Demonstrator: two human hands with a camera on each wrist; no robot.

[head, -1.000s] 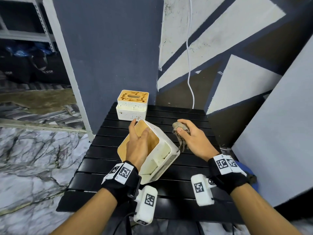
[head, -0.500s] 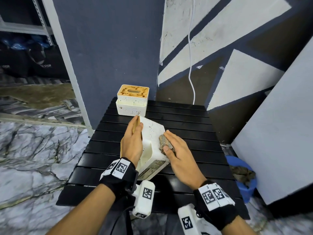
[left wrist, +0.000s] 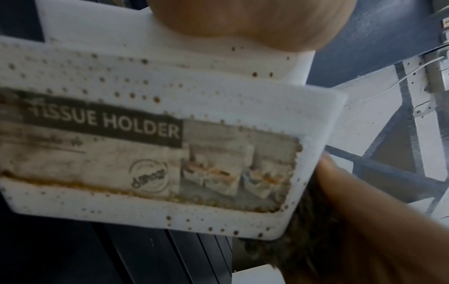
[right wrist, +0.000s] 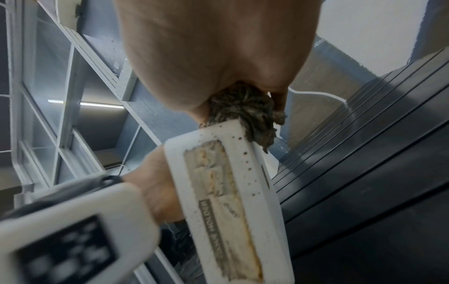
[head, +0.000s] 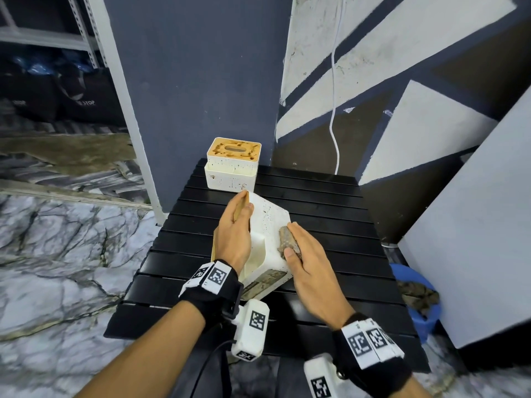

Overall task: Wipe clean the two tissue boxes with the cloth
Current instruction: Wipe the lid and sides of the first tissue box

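A white, brown-speckled tissue box (head: 267,225) lies tipped on its side in the middle of the black slatted table (head: 330,214). My left hand (head: 234,225) holds its left side, fingers laid along the wooden top. My right hand (head: 301,254) presses a wadded grey-brown cloth (head: 287,242) against the box's right side. The stained "TISSUE HOLDER" label (left wrist: 150,159) faces me, and the cloth (right wrist: 243,113) shows bunched under my right palm. A second white tissue box (head: 232,165) with a stained wooden lid stands upright at the table's far left.
A dark blue pillar (head: 195,81) rises right behind the upright box. A white cable (head: 334,110) hangs down the painted wall. A blue bucket (head: 413,297) with a rag sits on the floor at the right, beside a large grey panel (head: 474,225).
The box has been turned from open-side-up onto its side. My right hand brought the cloth from the air onto the box's right side and slid it slightly toward me.
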